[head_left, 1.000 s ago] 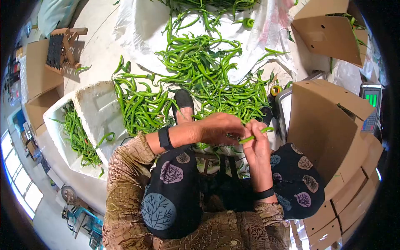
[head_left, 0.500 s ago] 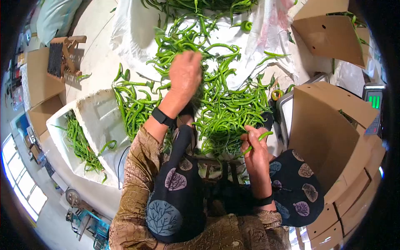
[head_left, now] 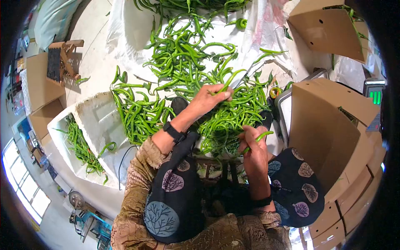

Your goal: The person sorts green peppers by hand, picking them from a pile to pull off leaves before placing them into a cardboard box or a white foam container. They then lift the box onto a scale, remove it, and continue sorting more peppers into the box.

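My left hand, with a black band on its wrist, is closed on a long green pepper above the main heap. Closer to my right knee, my right hand grips another green pepper between thumb and fingers. The heap of green peppers lies below and between the hands, in front of my feet. More peppers spread up over a white sheet. To the left lies a separate pile of peppers beside a white foam box.
The foam box holds thin green peppers. An open cardboard box stands at the right, near a scale display. Another carton is at the upper right. A small wooden stool stands at the upper left.
My left hand has come back from the peppers on the sheet towards my right hand, now with a pepper in it. My right hand stays nearly in place, still holding its pepper.
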Motion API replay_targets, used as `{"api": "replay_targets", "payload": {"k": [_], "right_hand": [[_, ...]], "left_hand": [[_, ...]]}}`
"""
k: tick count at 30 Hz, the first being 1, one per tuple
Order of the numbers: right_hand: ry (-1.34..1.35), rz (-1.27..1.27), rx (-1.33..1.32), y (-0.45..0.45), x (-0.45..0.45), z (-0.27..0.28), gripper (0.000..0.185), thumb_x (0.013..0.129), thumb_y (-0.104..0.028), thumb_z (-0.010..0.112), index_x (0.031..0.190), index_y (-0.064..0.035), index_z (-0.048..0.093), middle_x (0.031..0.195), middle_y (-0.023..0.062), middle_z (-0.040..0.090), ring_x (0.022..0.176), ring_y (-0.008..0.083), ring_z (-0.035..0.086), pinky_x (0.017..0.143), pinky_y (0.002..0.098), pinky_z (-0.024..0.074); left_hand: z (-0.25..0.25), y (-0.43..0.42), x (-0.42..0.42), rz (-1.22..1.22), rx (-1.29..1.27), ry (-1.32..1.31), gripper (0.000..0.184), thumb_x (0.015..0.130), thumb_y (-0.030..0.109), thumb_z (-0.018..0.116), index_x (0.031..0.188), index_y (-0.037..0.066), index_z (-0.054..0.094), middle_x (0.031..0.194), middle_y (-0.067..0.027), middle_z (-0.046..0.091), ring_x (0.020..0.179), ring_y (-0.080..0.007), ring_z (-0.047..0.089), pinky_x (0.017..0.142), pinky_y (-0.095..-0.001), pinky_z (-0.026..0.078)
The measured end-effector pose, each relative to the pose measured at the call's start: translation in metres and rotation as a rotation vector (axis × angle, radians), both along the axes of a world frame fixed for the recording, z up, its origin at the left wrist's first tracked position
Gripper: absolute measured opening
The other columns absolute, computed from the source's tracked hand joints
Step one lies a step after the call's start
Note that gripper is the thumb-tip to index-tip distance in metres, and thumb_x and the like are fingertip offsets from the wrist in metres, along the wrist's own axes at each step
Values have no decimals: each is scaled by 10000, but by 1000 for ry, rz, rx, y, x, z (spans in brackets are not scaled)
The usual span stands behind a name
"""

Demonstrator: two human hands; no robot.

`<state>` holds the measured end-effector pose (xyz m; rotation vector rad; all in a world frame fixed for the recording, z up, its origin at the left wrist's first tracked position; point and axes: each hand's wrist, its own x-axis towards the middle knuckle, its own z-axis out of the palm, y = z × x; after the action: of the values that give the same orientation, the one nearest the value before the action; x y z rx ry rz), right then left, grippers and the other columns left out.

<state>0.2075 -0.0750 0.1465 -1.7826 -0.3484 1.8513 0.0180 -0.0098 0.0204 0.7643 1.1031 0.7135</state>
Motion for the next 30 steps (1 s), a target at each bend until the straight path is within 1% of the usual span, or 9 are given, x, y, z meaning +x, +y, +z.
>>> {"api": "replay_targets", "payload": {"k": [5, 8, 12, 15, 18, 20, 23, 28, 30], "right_hand": [[-214, 0, 101, 3, 4, 1, 321, 939, -229, 611, 1168, -4, 607, 837, -31, 551, 648, 50, 431, 555, 195, 330], [-262, 81, 90, 5, -1, 5, 316, 917, -214, 643, 1154, -4, 631, 820, -43, 531, 654, 45, 421, 555, 193, 322], [-269, 26, 155, -1, 7, -9, 287, 918, -188, 635, 1135, 0, 640, 887, -17, 569, 718, 53, 456, 625, 203, 375], [-540, -12, 371, 17, 2, 5, 229, 965, -195, 564, 1089, -9, 614, 968, 58, 624, 855, 99, 536, 792, 225, 436], [-621, 14, 364, 25, -5, 24, 202, 1001, -227, 501, 1032, -36, 563, 929, 78, 614, 778, 91, 514, 719, 232, 430], [-246, -145, 322, 14, -1, 9, 207, 1018, -223, 462, 982, -33, 537, 838, 56, 561, 720, 89, 485, 667, 240, 426], [-155, -170, 266, 14, -5, 2, 192, 1022, -211, 460, 980, -27, 497, 758, 19, 468, 691, 111, 478, 650, 267, 441], [34, -170, 61, -2, 2, -13, 152, 998, -194, 517, 1038, -47, 503, 813, 24, 495, 698, 122, 495, 651, 281, 456], [41, -150, 5, -1, 0, -13, 165, 985, -194, 539, 1048, -44, 519, 832, 28, 515, 706, 123, 505, 653, 284, 459]], "left_hand": [[33, -11, 2, -199, -86, -171, 363, 939, 256, 619, 1200, 4, 633, 1010, -50, 700, 962, -116, 616, 920, -279, 469], [39, -26, 24, -526, 548, 185, 251, 867, 220, 656, 1045, 44, 648, 835, -122, 675, 798, -323, 650, 733, -387, 508], [32, -47, 34, -490, 533, -40, 399, 820, 174, 676, 1176, 18, 586, 1005, -151, 654, 910, -396, 611, 816, -417, 503], [3, -52, 6, -662, 745, 387, 472, 748, 122, 685, 1196, 32, 568, 1098, -175, 620, 1019, -372, 584, 872, -454, 470], [-2, -56, -30, -177, 783, 708, 254, 734, 28, 576, 987, 31, 563, 941, -177, 580, 886, -389, 551, 763, -467, 466], [4, -53, -67, -23, 606, 999, 231, 765, 19, 572, 996, 9, 567, 985, -199, 569, 944, -371, 519, 826, -461, 437], [-34, -61, -113, 15, 589, 1370, 357, 740, 44, 673, 1082, 10, 578, 1046, -187, 578, 940, -377, 517, 846, -454, 427], [-43, -70, -101, 84, 275, 986, 187, 784, 157, 697, 912, 26, 660, 825, -153, 634, 746, -302, 606, 666, -406, 476], [8, -55, -90, -57, -217, 469, 188, 859, 210, 674, 939, 40, 672, 766, -2, 613, 698, -97, 540, 646, -275, 449]]}}
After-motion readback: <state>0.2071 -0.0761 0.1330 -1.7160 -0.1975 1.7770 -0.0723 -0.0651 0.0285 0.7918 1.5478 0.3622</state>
